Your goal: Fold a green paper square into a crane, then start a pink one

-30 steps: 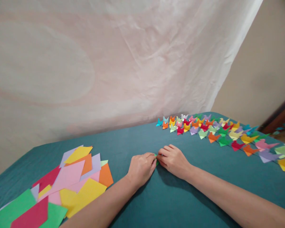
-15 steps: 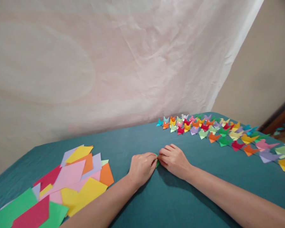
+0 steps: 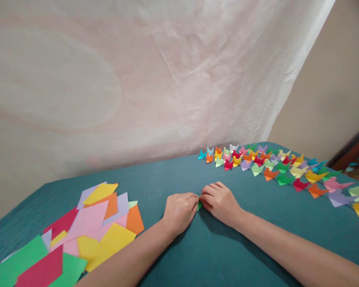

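A small piece of folded green paper point(image 3: 200, 205) is pinched between my two hands over the middle of the table. My left hand point(image 3: 181, 211) has its fingers closed on the paper's left side. From the right, my right hand point(image 3: 219, 202) grips it with thumb and fingers pressed together. The fingertips of both hands almost meet. Most of the paper is hidden behind them, so its folded shape cannot be made out.
Loose coloured paper sheets point(image 3: 88, 221) lie overlapping on the left of the teal-covered table point(image 3: 155, 175). Rows of small folded paper birds point(image 3: 271, 173) stand at the back right and along the right side. A pale cloth point(image 3: 167, 79) hangs behind the table.
Both hands stay almost in place on the green paper, with slight finger movement. Less green shows above the fingertips now. The whole view has shifted a little.
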Motion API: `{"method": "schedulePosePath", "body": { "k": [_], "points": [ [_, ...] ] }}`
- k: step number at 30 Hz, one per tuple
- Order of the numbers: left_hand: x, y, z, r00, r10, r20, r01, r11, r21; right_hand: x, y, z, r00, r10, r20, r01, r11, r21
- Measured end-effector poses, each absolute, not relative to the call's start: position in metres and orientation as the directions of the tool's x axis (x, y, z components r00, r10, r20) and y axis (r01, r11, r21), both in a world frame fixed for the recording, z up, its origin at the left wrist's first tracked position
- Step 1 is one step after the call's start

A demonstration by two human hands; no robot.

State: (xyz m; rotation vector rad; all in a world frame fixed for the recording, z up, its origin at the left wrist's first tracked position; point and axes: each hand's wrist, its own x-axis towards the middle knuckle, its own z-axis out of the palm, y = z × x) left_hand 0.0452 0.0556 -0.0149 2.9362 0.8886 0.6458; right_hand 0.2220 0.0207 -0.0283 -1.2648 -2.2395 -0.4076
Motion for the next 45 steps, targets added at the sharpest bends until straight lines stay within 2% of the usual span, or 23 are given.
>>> {"method": "schedulePosePath", "body": {
  "k": [7,19,25,32,39,45],
  "points": [
    [0.043,0.0564,-0.0172,0.765,0.513,0.389,0.511,-0.851,0.117,0.2238,0.0224,-0.0313,-0.377,0.734,0.565,0.866,0.496,-0.065],
    [0.0458,0.0584,-0.0165,0.734,0.592,0.333,0.578,-0.802,0.153,0.2258,0.0175,-0.0302,-0.374,0.793,0.481,0.848,0.502,-0.169],
    [0.0478,0.0597,-0.0157,0.742,0.585,0.327,0.584,-0.804,0.112,0.2261,0.0146,-0.0295,-0.364,0.815,0.451,0.845,0.493,-0.207],
    [0.0498,0.0603,-0.0151,0.758,0.565,0.326,0.571,-0.816,0.087,0.2268,0.0138,-0.0275,-0.366,0.81,0.458,0.847,0.494,-0.196],
    [0.046,0.0604,-0.0147,0.793,0.518,0.321,0.513,-0.851,0.108,0.2278,0.0145,-0.0295,-0.384,0.802,0.457,0.861,0.49,-0.136],
    [0.0419,0.0567,-0.0123,0.826,0.487,0.283,0.488,-0.87,0.074,0.2279,0.0151,-0.0302,-0.408,0.786,0.464,0.862,0.5,-0.089]
  ]
}}
